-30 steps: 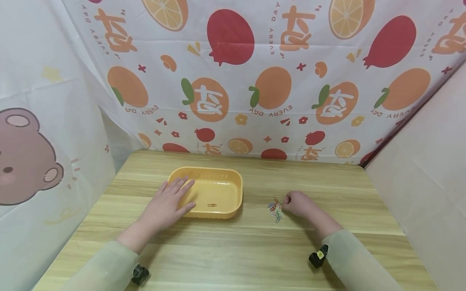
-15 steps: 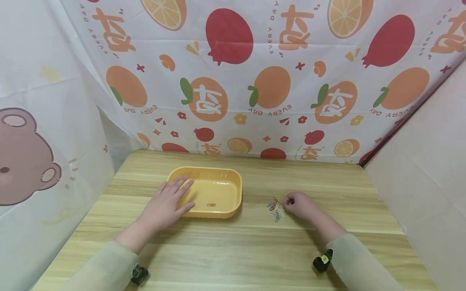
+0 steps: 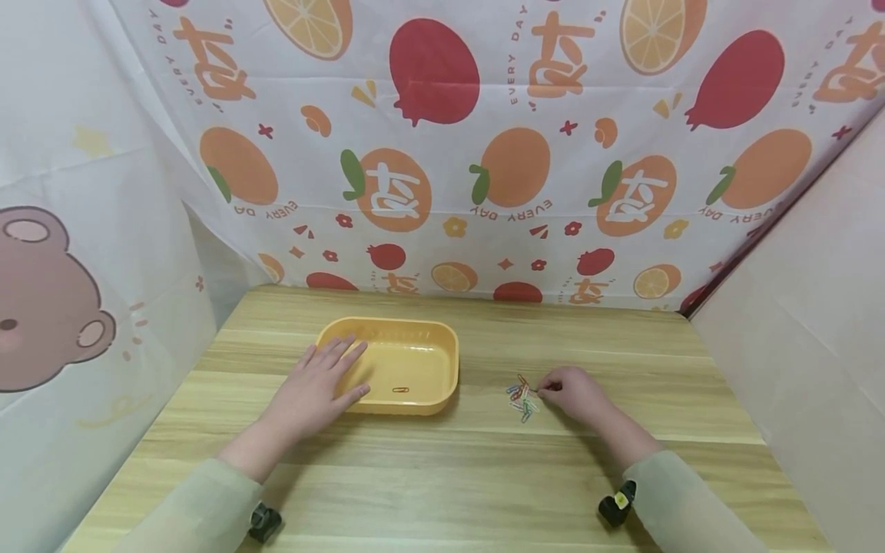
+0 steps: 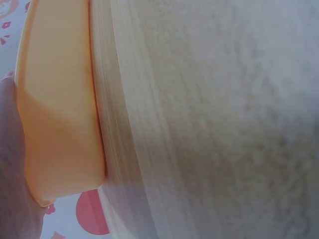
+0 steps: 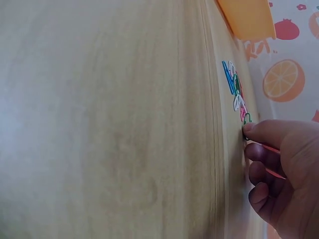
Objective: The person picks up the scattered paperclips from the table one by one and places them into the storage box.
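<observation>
The left hand [image 3: 313, 388], fingers spread, lies across the nine o'clock end of a yellow, rounded-rectangular plastic tray [image 3: 418, 362]; a red wire paperclip [image 3: 401, 390] lies inside, toward five o'clock. The right hand [image 3: 574, 393], well apart, at three o'clock of a multicoloured paperclip pile [image 3: 523, 396], pinches a green wire paperclip [image 5: 247, 118].

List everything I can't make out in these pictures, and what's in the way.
Tray, left part: hidden by the left hand in the head view.
Clips, exact count: too small and overlapping in the head view.
Green clip: partly covered by the right hand in the right wrist view.
Left hand: mostly cut off by the left edge of the left wrist view.
Table, grain: blurred in the left wrist view.
</observation>
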`<action>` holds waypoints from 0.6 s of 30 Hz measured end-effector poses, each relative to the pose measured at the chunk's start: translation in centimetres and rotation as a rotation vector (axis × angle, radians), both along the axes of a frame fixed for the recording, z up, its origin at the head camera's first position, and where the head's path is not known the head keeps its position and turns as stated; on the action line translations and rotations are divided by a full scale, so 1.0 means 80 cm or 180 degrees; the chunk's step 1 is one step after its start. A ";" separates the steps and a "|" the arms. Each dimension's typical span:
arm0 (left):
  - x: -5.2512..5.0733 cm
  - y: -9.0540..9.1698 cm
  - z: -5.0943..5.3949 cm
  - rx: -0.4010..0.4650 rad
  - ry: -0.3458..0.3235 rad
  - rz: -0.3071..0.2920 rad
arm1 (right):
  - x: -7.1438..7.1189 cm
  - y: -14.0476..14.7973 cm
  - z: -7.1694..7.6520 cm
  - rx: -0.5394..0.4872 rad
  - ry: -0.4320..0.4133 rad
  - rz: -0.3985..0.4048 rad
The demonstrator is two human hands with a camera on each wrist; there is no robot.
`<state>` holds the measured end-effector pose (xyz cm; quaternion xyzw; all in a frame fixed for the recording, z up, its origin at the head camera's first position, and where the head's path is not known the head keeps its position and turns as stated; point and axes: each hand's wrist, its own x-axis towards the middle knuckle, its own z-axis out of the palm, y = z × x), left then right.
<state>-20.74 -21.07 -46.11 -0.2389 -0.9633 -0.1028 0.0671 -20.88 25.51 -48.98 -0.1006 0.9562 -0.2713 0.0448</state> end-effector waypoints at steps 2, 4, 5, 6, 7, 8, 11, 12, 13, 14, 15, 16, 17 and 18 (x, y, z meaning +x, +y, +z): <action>-0.001 -0.001 -0.001 -0.0002 0.0001 -0.0005 | 0.001 0.000 0.000 0.0003 0.0009 -0.0009; -0.001 -0.002 -0.001 -0.0008 0.0008 -0.0008 | 0.001 0.000 -0.001 -0.0003 0.0017 -0.0015; -0.002 -0.001 -0.002 -0.0011 0.0009 -0.0011 | 0.002 0.001 -0.001 -0.0005 0.0015 -0.0024; -0.001 -0.001 -0.002 -0.0015 0.0009 -0.0011 | 0.002 0.001 -0.002 -0.0007 0.0011 -0.0039; -0.001 -0.002 -0.002 -0.0017 0.0009 -0.0012 | 0.002 0.001 -0.002 -0.0015 0.0016 -0.0036; -0.001 -0.002 -0.002 -0.0020 0.0010 -0.0012 | 0.003 0.002 -0.003 -0.0018 0.0021 -0.0032; -0.001 -0.002 -0.002 -0.0029 0.0020 -0.0015 | 0.003 0.002 -0.001 -0.0079 -0.0012 -0.0115; -0.001 -0.002 -0.001 -0.0030 0.0024 -0.0016 | 0.003 0.002 -0.001 -0.0108 -0.0018 -0.0141; -0.001 -0.002 -0.001 -0.0027 0.0027 -0.0017 | 0.003 0.002 0.000 -0.0128 -0.0015 -0.0156; -0.001 -0.002 -0.001 -0.0029 0.0033 -0.0019 | 0.003 0.002 0.001 -0.0147 -0.0018 -0.0180; -0.001 -0.002 -0.001 -0.0027 0.0037 -0.0020 | 0.003 0.002 0.002 -0.0169 -0.0025 -0.0211; -0.001 -0.002 -0.001 -0.0028 0.0041 -0.0022 | 0.003 0.002 0.002 -0.0183 -0.0022 -0.0224; -0.001 -0.002 -0.001 -0.0031 0.0047 -0.0024 | 0.003 0.001 0.002 -0.0184 -0.0016 -0.0236; -0.001 -0.002 -0.001 -0.0032 0.0050 -0.0025 | 0.003 0.001 0.003 -0.0195 -0.0019 -0.0247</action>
